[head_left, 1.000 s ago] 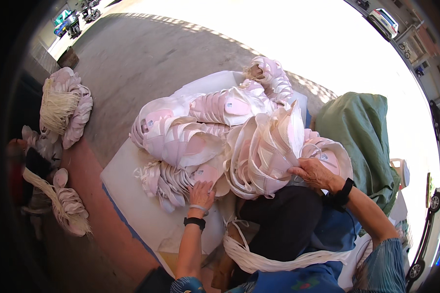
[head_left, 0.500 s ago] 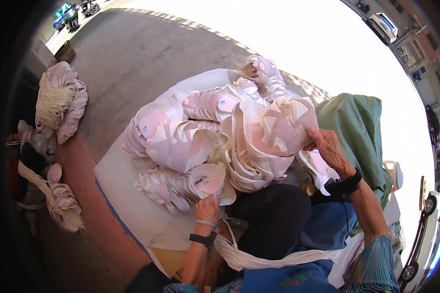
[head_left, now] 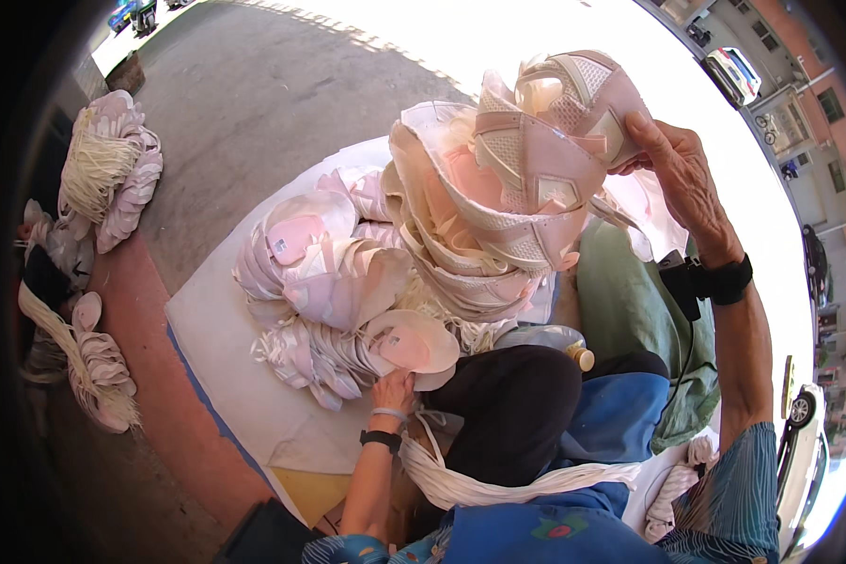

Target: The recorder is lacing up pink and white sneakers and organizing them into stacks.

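A stack of nested pink and white shoe uppers (head_left: 536, 169) hangs raised above my lap. My right hand (head_left: 677, 179) is closed on the outer upper at the stack's right end, thumb on its pink side. Lower left, my left hand (head_left: 393, 390) pinches the near rim of a shoe upper (head_left: 409, 346) with a pink inside. That one ends a row of uppers on the white sheet (head_left: 226, 385); its fingertips are partly hidden. Another row of pink and white uppers (head_left: 301, 240) lies just behind it.
Green cloth (head_left: 620, 310) lies at the right, beside a bottle with a yellow cap (head_left: 582, 358). White cord (head_left: 526, 493) crosses my lap. At far left hang bundles of uppers (head_left: 122, 179) with pale laces. Parked cars (head_left: 801, 461) stand beyond at right.
My right hand has lifted the stack of shoe uppers up and to the right, tilting it and uncovering the bottle. My left hand stays at about the same place on the rim.
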Demonstrator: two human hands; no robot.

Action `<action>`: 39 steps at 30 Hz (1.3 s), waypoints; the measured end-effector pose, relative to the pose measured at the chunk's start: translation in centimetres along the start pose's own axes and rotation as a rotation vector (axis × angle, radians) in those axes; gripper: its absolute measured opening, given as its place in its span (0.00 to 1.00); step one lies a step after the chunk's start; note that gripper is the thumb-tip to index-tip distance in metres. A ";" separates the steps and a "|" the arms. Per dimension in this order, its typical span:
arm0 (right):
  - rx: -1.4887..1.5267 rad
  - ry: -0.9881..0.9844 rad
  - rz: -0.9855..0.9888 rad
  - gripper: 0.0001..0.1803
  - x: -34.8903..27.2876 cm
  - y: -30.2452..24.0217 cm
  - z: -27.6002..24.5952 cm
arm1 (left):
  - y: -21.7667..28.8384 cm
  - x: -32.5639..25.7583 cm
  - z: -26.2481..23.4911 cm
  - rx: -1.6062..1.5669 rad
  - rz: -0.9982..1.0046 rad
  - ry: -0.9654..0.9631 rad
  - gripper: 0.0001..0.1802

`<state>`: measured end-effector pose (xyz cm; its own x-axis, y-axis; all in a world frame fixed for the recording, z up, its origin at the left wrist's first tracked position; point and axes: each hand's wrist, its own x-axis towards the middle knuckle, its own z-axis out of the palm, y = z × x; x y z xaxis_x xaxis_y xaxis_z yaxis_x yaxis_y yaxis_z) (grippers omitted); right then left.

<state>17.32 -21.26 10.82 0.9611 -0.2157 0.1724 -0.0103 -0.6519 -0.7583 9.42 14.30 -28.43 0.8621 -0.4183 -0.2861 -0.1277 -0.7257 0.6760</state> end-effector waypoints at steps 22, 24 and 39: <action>-0.017 0.124 0.012 0.33 -0.6 1.2 1.0 | 20.1 7.9 -5.7 -1.287 0.264 -0.286 0.69; -0.042 0.165 -0.054 0.33 0.0 -0.4 0.3 | 22.0 8.2 -6.7 -1.414 0.386 -0.315 0.69; -0.380 -0.761 -0.479 0.24 -3.0 2.4 22.1 | 10.1 0.1 -6.7 -0.955 -0.092 -0.300 0.32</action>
<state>20.51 -6.12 -5.46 0.8069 0.5730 -0.1436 0.4677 -0.7681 -0.4373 11.49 10.59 -17.06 0.6728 -0.5987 -0.4347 0.4931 -0.0751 0.8667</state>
